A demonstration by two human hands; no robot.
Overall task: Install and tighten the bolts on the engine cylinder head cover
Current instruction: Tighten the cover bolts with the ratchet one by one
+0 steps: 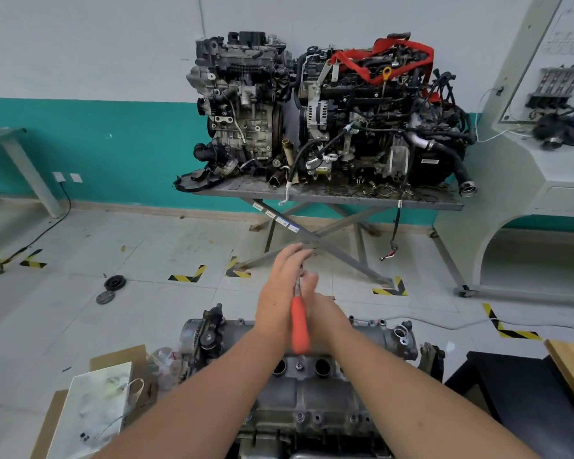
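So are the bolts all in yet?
Not all, as far as I can see. The cylinder head cover already sits on the engine, with some bolts in. Both hands, left hand and right hand, have an orange-handled tool between them. Tightening is probably left.

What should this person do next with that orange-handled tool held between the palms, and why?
Probably bring the orange-handled tool down so its tip seats on a bolt in the cylinder head cover. The left hand and right hand press it between flat palms, raised above the cover, as if to spin it. Its tip is hidden behind the hands, so whether it already engages anything cannot be told.
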